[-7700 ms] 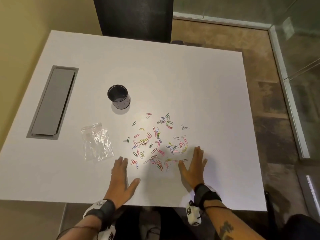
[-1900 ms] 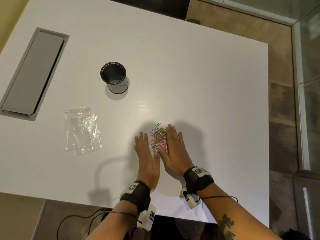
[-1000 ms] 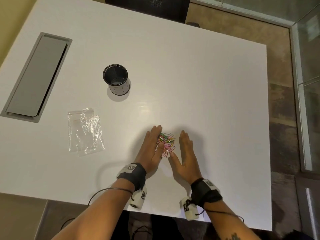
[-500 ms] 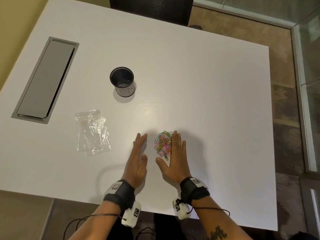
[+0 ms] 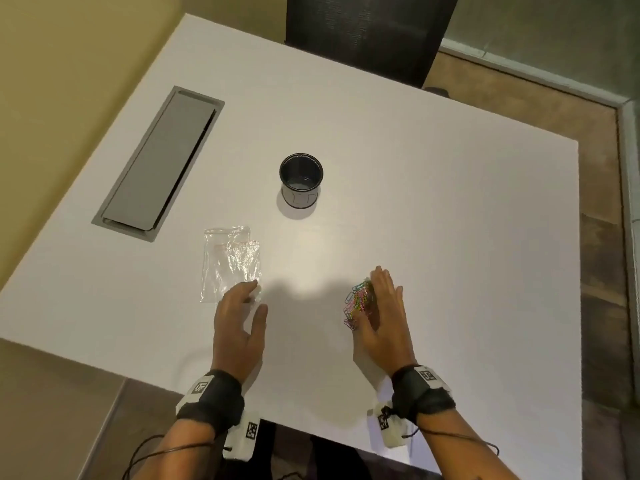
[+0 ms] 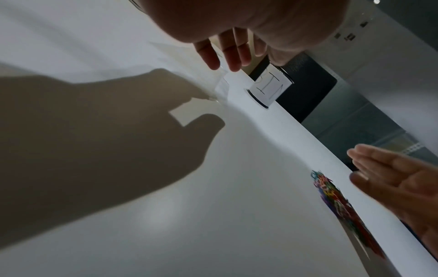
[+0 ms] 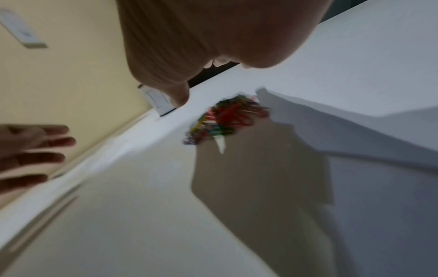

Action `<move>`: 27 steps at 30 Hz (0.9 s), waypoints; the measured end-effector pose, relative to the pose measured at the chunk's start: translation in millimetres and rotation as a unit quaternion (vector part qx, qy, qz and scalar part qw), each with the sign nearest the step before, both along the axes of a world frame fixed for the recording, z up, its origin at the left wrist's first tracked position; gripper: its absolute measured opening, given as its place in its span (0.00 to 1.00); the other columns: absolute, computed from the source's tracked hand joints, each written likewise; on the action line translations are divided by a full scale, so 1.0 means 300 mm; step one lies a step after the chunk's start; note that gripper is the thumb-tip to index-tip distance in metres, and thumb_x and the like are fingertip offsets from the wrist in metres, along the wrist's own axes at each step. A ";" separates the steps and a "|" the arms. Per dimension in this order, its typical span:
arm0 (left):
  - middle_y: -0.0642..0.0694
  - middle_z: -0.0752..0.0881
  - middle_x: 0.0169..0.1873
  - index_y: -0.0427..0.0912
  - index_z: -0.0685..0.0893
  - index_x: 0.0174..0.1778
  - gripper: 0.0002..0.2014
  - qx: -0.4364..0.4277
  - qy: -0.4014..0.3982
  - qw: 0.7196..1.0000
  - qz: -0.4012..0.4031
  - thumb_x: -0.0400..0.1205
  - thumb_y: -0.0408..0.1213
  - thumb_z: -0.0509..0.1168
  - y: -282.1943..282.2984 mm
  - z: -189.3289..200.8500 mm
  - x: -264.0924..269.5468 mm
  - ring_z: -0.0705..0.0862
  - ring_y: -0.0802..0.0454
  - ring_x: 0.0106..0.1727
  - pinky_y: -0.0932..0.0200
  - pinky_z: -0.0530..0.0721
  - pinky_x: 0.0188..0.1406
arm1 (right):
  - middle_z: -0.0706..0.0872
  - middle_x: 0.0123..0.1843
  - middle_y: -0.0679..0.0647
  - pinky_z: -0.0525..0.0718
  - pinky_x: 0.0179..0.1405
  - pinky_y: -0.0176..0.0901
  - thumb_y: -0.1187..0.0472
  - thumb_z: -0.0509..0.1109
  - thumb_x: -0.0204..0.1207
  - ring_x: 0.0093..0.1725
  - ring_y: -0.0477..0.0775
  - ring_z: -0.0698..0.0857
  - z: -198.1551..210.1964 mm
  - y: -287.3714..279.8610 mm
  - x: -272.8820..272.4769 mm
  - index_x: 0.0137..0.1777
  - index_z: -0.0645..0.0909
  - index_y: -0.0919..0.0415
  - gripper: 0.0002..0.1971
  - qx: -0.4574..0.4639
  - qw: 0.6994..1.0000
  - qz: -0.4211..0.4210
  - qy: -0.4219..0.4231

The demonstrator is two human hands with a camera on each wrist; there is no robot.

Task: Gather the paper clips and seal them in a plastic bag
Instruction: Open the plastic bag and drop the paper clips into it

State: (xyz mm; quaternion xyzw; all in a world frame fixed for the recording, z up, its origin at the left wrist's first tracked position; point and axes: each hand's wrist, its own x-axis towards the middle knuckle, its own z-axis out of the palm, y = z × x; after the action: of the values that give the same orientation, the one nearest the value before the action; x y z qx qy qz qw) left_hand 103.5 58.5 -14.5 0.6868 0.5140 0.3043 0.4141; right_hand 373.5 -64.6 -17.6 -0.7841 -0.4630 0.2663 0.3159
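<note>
A tight pile of coloured paper clips (image 5: 358,304) lies on the white table (image 5: 450,209); it also shows as a bright heap, the paper clips (image 7: 225,120) and the paper clips (image 6: 336,200). My right hand (image 5: 384,317) stands open on its edge, fingers straight, against the pile's right side. The clear plastic bag (image 5: 230,261) lies flat to the left. My left hand (image 5: 239,317) is open, fingers straight, its fingertips (image 6: 222,54) at the bag's near right corner. I cannot tell whether they touch it.
A black cup (image 5: 300,180) with a white label stands upright beyond the bag and the pile. A grey cable hatch (image 5: 159,162) is set into the table at far left. A dark chair back (image 5: 363,32) is behind the far edge.
My left hand has left the pile and moved left to the bag's corner. The right hand stays against the gathered clips. Earlier the clips lay scattered; both hands swept them together.
</note>
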 end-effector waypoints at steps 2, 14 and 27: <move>0.45 0.86 0.67 0.39 0.85 0.72 0.17 0.032 0.032 0.999 0.009 0.87 0.36 0.67 0.030 -0.013 -0.028 0.86 0.43 0.65 0.46 0.85 0.69 | 0.73 0.90 0.49 0.59 0.93 0.62 0.63 0.73 0.86 0.93 0.50 0.63 0.008 0.070 -0.035 0.87 0.73 0.55 0.30 0.032 0.999 -0.001 -0.030; 0.48 0.69 0.89 0.54 0.76 0.84 0.29 -0.038 0.229 0.972 -0.038 0.87 0.60 0.60 0.051 -0.090 -0.130 0.67 0.42 0.90 0.33 0.69 0.88 | 0.81 0.79 0.56 0.76 0.82 0.54 0.52 0.79 0.81 0.81 0.58 0.75 0.026 0.668 -0.372 0.89 0.69 0.59 0.39 -0.047 0.988 0.091 0.115; 0.51 0.61 0.91 0.59 0.72 0.86 0.27 -0.063 0.258 0.961 -0.075 0.89 0.54 0.64 0.063 -0.039 -0.121 0.60 0.43 0.93 0.35 0.62 0.92 | 0.86 0.44 0.48 0.80 0.45 0.36 0.63 0.77 0.80 0.42 0.44 0.82 0.044 0.854 -0.433 0.56 0.88 0.56 0.07 -0.050 0.991 0.048 0.115</move>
State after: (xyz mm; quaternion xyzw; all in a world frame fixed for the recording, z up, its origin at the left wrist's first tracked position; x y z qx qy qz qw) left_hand 67.1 77.4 -26.2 0.7514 0.5684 0.0515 0.3313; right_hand 243.7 191.4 -4.5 -0.7396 -0.4470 0.3927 0.3148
